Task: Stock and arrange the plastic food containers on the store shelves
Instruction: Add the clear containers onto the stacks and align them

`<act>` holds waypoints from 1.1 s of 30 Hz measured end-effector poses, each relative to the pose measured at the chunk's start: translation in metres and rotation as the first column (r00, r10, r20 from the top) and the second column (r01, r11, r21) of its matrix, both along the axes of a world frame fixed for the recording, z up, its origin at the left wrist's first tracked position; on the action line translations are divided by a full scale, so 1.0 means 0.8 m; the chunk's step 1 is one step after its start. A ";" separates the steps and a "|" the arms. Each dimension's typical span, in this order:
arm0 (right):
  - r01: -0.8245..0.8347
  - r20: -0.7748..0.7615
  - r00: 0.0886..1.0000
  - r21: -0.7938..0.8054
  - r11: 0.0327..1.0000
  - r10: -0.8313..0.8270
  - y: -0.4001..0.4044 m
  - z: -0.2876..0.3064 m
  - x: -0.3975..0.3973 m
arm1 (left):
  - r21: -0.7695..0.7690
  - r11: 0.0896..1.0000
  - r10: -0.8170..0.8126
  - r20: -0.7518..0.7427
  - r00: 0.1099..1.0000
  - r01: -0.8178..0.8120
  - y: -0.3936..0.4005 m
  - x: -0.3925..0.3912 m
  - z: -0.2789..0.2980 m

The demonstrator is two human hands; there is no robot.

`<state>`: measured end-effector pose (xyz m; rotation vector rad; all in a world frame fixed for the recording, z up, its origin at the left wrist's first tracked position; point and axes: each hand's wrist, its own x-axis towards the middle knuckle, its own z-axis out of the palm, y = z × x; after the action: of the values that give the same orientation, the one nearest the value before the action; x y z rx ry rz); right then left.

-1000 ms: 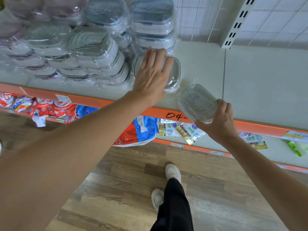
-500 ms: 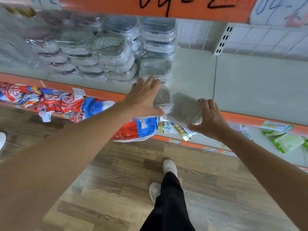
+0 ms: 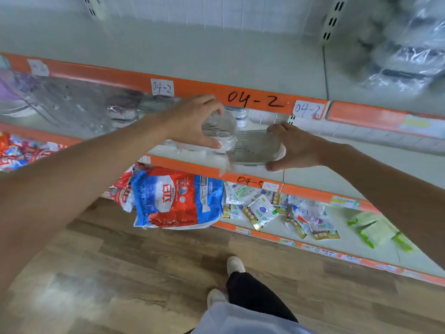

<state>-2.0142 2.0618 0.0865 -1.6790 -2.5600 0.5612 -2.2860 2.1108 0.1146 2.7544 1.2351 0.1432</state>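
- Seen from a head-worn camera looking down at store shelves with orange front rails [image 3: 260, 102], two bare arms reach in from seven and four o'clock and meet near the centre.
- At nine o'clock, a blurred mass of clear wrapped goods [image 3: 72, 102] fills the middle shelf; what they are cannot be told.
- Just left of centre, the left hand [image 3: 192, 124] curls thumb and fingers round a small round container in clear wrap [image 3: 220, 131], held in front of the middle shelf.
- Touching it on the right, a flat rectangular container with a ribbed clear lid [image 3: 255, 147] is gripped by the right hand [image 3: 298, 145], fingers on its top edge and thumb under its lower rim.
- Below, at six o'clock, a red and blue bag [image 3: 178, 198] and small sachets [image 3: 262, 210] lie on the lowest shelf [image 3: 342, 237].
- At two o'clock, blurred wrapped stacks [image 3: 404, 51] sit on the upper shelf.
- Risks, as a judgement: both containers hang over open floor, and the slippery wrap could let the small one slide from the left grip. Bumping the two together, or catching the rail overhead, could knock either loose onto the goods beneath.
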 end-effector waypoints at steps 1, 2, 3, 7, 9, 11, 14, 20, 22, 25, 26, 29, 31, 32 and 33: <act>0.005 -0.005 1.000 0.015 1.000 -0.005 0.000 0.020 0.001 | 0.022 1.000 -0.009 0.019 1.000 0.008 0.001 -0.001 0.018; 0.013 -0.015 1.000 0.035 0.999 -0.012 0.000 0.038 0.004 | 0.047 0.999 -0.017 0.042 0.999 0.015 0.003 -0.001 0.035; 0.024 -0.027 0.999 0.060 0.998 -0.023 0.001 0.055 0.007 | 0.072 0.997 -0.021 0.070 0.997 0.016 0.006 0.000 0.051; 0.105 -0.113 0.990 0.143 0.984 -0.089 0.015 0.100 0.028 | 0.165 0.986 -0.013 0.224 0.975 -0.025 0.017 0.012 0.090; 0.151 -0.147 0.981 0.171 0.974 -0.126 0.025 0.110 0.039 | 0.176 0.983 -0.001 0.299 0.954 -0.054 0.022 0.022 0.098; 0.204 -0.171 0.970 0.173 0.964 -0.174 0.038 0.110 0.050 | 0.199 0.978 -0.003 0.289 0.957 -0.057 0.030 0.031 0.101; 0.254 -0.177 0.956 0.098 0.962 -0.234 0.060 0.100 0.067 | 0.229 0.973 -0.037 0.251 0.967 -0.023 0.052 0.053 0.108; 0.244 -0.224 0.947 0.036 0.969 -0.230 0.126 0.089 0.099 | 0.134 0.991 -0.048 0.359 0.932 -0.001 0.112 0.131 0.118; 0.241 -0.235 0.945 0.022 0.970 -0.229 0.148 0.085 0.111 | 0.073 0.997 -0.028 0.375 0.927 0.001 0.134 0.160 0.116; 0.234 -0.317 0.920 -0.026 0.972 -0.230 0.174 0.075 0.122 | -0.015 0.999 0.046 0.429 0.902 -0.044 0.165 0.191 0.103; 0.232 -0.343 0.911 -0.038 0.972 -0.231 0.183 0.071 0.127 | -0.045 0.997 0.074 0.431 0.899 -0.061 0.175 0.201 0.096; 0.229 -0.371 0.900 -0.043 0.972 -0.229 0.193 0.068 0.129 | -0.066 0.997 0.072 0.381 0.922 -0.051 0.185 0.216 0.080; 0.185 -0.345 0.920 -0.031 0.982 -0.184 0.201 0.072 0.133 | -0.083 0.996 0.055 0.361 0.931 -0.026 0.194 0.219 0.079; 0.158 -0.329 0.931 -0.020 0.987 -0.156 0.204 0.076 0.135 | -0.114 0.993 0.058 0.382 0.922 -0.015 0.199 0.217 0.081; 0.141 -0.317 0.938 -0.017 0.990 -0.139 0.208 0.082 0.138 | -0.155 0.988 0.074 0.425 0.902 -0.008 0.204 0.213 0.084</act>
<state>-1.9040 2.2280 0.1518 -1.6001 -2.1976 0.7443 -2.1158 2.2741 0.1814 2.3881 1.1263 0.6015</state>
